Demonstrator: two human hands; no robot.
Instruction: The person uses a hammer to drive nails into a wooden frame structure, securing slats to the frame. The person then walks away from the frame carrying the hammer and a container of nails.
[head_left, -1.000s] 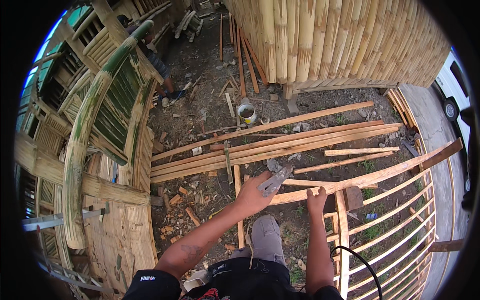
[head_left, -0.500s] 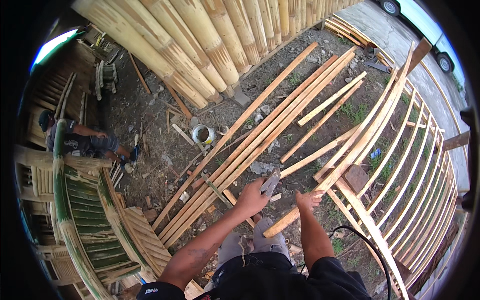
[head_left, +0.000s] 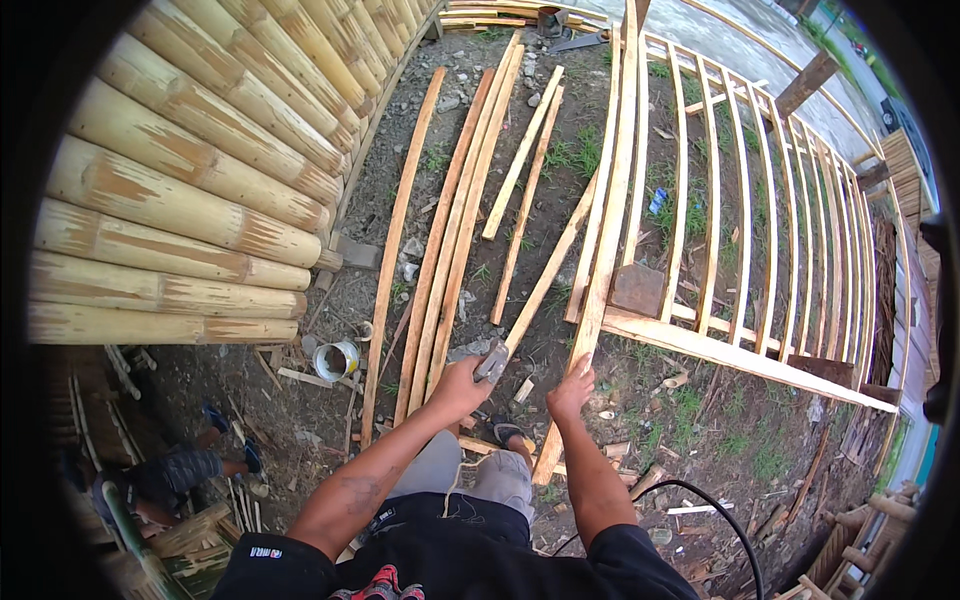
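Note:
My left hand (head_left: 458,393) is closed round a grey metal hand tool (head_left: 491,362); its upper end sticks out past my fingers, and my palm hides the rest, so its exact kind is unclear. To the right, my right hand (head_left: 571,390) grips a long pale wooden plank (head_left: 599,290) near its near end. The plank runs away from me, its near end jutting past my hand towards my legs. Under it, a slatted wooden frame (head_left: 710,350) stretches off to the right, with a short brown block (head_left: 639,289) at its near left corner.
Several loose wooden strips (head_left: 440,240) lie on the dirt ahead and left. A white bucket (head_left: 335,361) stands by the stacked bamboo poles (head_left: 190,225). At far left sits another person (head_left: 170,475). A black cable (head_left: 735,525) curves beside my right arm. A handsaw (head_left: 580,42) lies far ahead.
My view has turned to the right, so the bamboo poles and strips sit further left and more of the frame shows. Both hands keep their holds on the tool and the plank.

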